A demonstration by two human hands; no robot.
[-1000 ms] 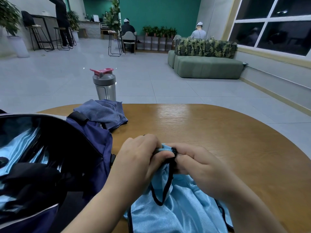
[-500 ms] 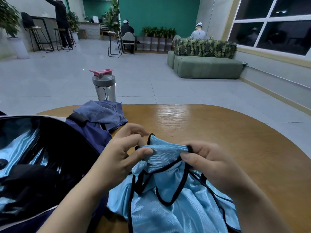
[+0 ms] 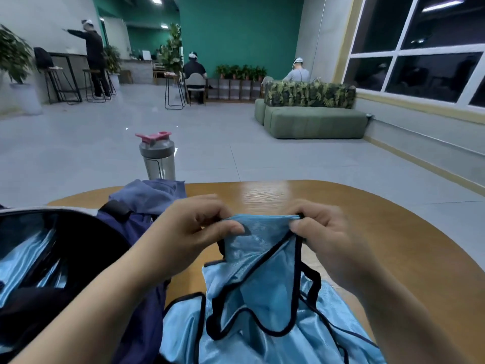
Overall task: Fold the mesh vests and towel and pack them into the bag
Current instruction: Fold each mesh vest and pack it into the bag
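A light blue mesh vest (image 3: 265, 290) with black trim hangs above the wooden table (image 3: 380, 240) in front of me. My left hand (image 3: 191, 232) pinches one end of its shoulder strap and my right hand (image 3: 328, 235) pinches the other end, stretching the strap flat between them. The navy bag (image 3: 110, 258) stands open at my left, with more light blue mesh fabric (image 3: 23, 261) lying inside it. A blue-grey towel (image 3: 152, 195) lies crumpled behind the bag.
A grey shaker bottle (image 3: 158, 158) with a pink lid stands at the table's far edge, behind the towel. Beyond lie a tiled floor, a green sofa (image 3: 315, 122), stools and several people far off.
My hands have moved apart and lifted, spreading the vest's strap that they held bunched together a second ago. The view has tilted upward.
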